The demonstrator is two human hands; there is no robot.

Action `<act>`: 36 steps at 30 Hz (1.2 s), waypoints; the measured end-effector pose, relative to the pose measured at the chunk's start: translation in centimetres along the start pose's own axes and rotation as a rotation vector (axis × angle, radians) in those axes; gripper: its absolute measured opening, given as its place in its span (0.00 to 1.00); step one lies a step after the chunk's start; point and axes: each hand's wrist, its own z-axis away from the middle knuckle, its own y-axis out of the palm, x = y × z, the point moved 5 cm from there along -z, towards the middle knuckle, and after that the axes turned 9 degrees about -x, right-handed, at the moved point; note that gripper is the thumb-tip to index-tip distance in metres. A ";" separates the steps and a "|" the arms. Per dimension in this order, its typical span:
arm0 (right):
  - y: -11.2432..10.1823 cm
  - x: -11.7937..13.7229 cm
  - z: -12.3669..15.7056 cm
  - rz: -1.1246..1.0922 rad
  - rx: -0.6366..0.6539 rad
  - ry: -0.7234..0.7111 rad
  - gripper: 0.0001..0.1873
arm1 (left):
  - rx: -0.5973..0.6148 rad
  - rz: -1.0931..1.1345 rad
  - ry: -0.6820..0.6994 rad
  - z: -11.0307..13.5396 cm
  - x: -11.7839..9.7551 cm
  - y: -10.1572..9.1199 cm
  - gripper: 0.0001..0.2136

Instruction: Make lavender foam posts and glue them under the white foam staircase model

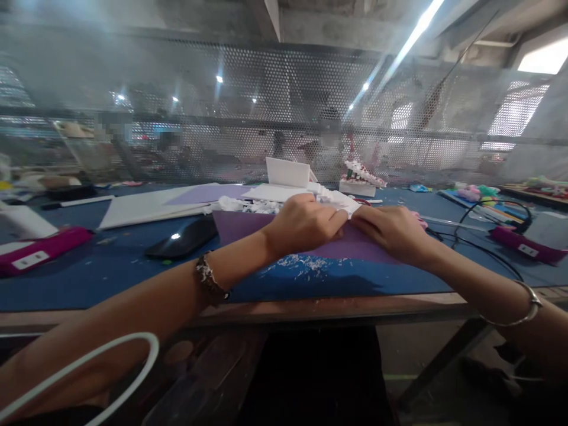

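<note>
Both my hands meet over a purple sheet [248, 228] that lies on the blue table mat [110, 272]. My left hand [302, 228] is closed, its fingers pinching a small white piece [352, 207] at the sheet's far edge. My right hand [390, 231] is closed beside it, fingertips pressed against the same white piece. White scraps [310, 263] are scattered on the mat just in front of the purple sheet.
A black mouse-like object [184, 236] lies left of the sheet. White boards [151, 204] and a white box [288, 173] sit behind. Magenta cases rest at far left [42, 248] and far right [528, 244]. Black cables [483, 236] loop at right. A perforated screen [266, 106] backs the table.
</note>
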 end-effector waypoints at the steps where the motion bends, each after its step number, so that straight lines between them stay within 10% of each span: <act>1: -0.2 -0.2 0.0 -0.041 -0.008 0.004 0.20 | -0.004 -0.015 0.018 0.1 0.4 -0.2 0.11; 17: -1.5 -5.3 0.6 -0.205 -0.025 0.081 0.14 | 0.423 -0.256 -0.067 9.7 9.3 -2.3 0.13; 21: -1.4 -6.2 0.5 -0.159 -0.024 0.068 0.15 | 0.483 -0.345 -0.400 11.2 12.0 -3.5 0.17; 24: -1.2 -5.5 -0.2 -0.168 0.003 -0.008 0.14 | 0.384 -0.135 -0.553 8.4 10.8 -3.7 0.16; 28: -1.2 -3.5 -1.7 -0.190 0.011 -0.141 0.15 | 0.448 0.311 -0.380 3.1 5.8 -1.3 0.20; 31: -1.5 -2.2 -2.6 -0.110 -0.042 -0.194 0.14 | 0.640 0.294 -0.367 2.0 3.7 0.8 0.21; 36: -1.6 0.9 -3.2 0.055 -0.178 -0.334 0.10 | 0.616 0.302 -0.393 1.8 3.1 1.7 0.21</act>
